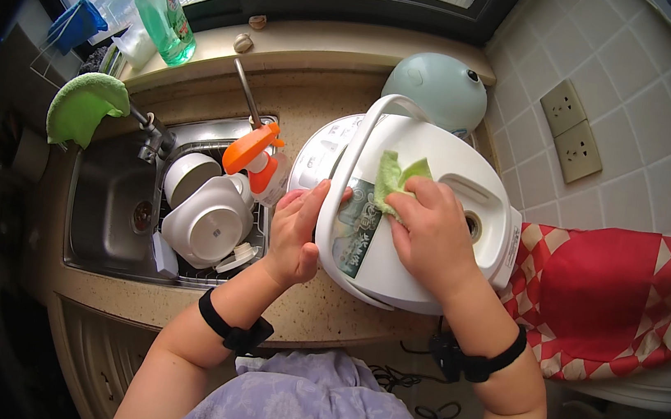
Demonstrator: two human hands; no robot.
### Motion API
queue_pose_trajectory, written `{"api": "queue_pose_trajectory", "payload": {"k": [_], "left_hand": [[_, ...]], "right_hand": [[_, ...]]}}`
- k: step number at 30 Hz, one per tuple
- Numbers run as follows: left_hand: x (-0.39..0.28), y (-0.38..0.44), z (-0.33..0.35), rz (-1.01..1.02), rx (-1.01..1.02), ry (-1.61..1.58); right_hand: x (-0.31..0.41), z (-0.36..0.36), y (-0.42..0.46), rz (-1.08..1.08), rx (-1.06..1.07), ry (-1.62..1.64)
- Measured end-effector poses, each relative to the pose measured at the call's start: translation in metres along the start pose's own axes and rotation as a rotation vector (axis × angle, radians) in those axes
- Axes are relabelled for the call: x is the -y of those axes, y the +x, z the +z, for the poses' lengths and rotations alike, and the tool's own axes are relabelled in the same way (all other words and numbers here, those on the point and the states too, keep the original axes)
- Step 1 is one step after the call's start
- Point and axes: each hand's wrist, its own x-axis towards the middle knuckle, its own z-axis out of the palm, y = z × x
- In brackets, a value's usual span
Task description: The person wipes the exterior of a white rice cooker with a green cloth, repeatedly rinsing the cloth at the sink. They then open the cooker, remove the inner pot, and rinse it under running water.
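A white rice cooker [447, 151] lies before me, its carrying handle [350, 164] curving across the side nearest the sink. My right hand [435, 233] pinches a light green cloth [390, 178] and presses it onto the lid beside a dark printed label [358, 231]. Flat against the handle and the cooker's left side rests my left hand [295, 233], its thumb apart from the fingers. One fingertip shows beyond the handle. Part of the cooker's control panel [320, 152] shows above that hand.
Left of the cooker stands an orange-headed spray bottle [252, 150]. White bowls [215, 230] sit on a rack in the steel sink [102, 214]. A pale green rounded appliance [436, 90] is behind. Red checked fabric [593, 288] lies right. Dish soap [167, 23] stands on the sill.
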Motion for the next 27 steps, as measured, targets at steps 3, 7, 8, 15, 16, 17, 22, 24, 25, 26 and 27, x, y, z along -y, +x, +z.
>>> {"api": "queue_pose_trajectory", "payload": {"k": [3, 7, 8, 15, 16, 17, 22, 24, 25, 26, 27], "left_hand": [[0.001, -0.004, -0.003, -0.025, 0.009, 0.015], [-0.002, -0.005, -0.001, -0.043, 0.023, 0.005], [-0.003, -0.007, -0.002, -0.052, 0.029, 0.011], [-0.006, -0.002, -0.001, -0.047, 0.018, -0.001], [-0.005, -0.003, 0.000, -0.054, 0.019, 0.002], [-0.005, -0.004, 0.001, -0.060, 0.021, 0.004], [-0.006, -0.008, 0.001, -0.091, 0.007, 0.045], [-0.004, -0.009, 0.003, -0.081, -0.004, 0.063], [-0.005, -0.007, 0.003, -0.074, -0.014, 0.058], [-0.005, -0.005, 0.005, -0.067, -0.024, 0.054], [-0.005, -0.005, 0.006, -0.066, -0.034, 0.051]], "right_hand": [[0.013, -0.012, -0.041, -0.206, 0.221, 0.004], [0.020, -0.009, -0.040, -0.205, 0.160, 0.034], [0.019, -0.005, -0.023, -0.210, 0.105, 0.004], [-0.071, 0.011, 0.070, 0.215, 0.011, -0.244], [-0.084, 0.004, 0.075, 0.244, 0.012, -0.066], [-0.084, 0.009, 0.073, 0.165, 0.099, -0.031], [-0.034, 0.024, 0.074, -0.148, 0.234, 0.136], [-0.065, 0.020, 0.081, 0.000, 0.230, 0.057], [-0.083, 0.014, 0.079, 0.050, 0.216, 0.066], [-0.100, 0.007, 0.077, 0.144, 0.208, 0.119], [-0.109, -0.007, 0.076, 0.318, 0.283, 0.099]]}}
